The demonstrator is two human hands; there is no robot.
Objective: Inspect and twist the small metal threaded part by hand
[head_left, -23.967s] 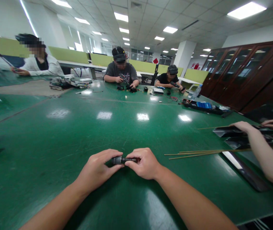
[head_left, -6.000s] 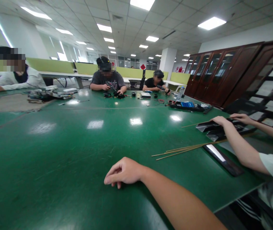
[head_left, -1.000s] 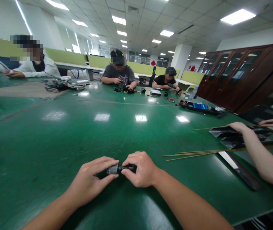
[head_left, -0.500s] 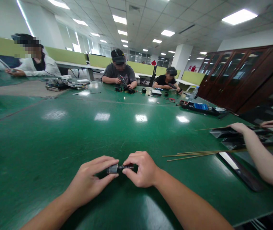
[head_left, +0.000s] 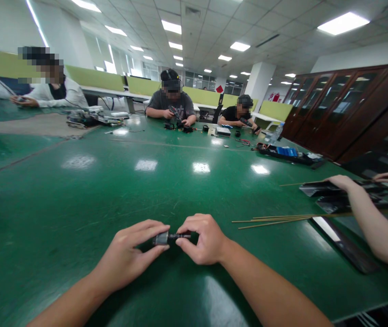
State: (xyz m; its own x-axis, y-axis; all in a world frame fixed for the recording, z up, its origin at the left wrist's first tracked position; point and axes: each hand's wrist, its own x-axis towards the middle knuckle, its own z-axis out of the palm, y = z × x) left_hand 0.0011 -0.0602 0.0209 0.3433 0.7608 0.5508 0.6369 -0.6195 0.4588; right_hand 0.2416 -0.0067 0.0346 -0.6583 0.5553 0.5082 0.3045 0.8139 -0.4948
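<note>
What looks like a small electric motor, a dark grey cylinder with a thin ribbed shaft, lies level just above the green table. My left hand grips the cylinder between thumb and fingers, from its near and far sides. The thumb and index finger of my right hand close around the shaft, whose tip pokes out past them to the right. My other right fingers are curled in. Whether the ribbed part is a separate piece cannot be made out.
Several thin brass-coloured rods lie to the right, beside a long dark strip. Another person's arm reaches over dark channel-shaped pieces there. Across the table, co-workers handle tools near a black tray and small parts.
Both hands keep nearly the same pose on the motor. My right fingers sit very slightly farther right along the shaft. The view has shifted slightly.
</note>
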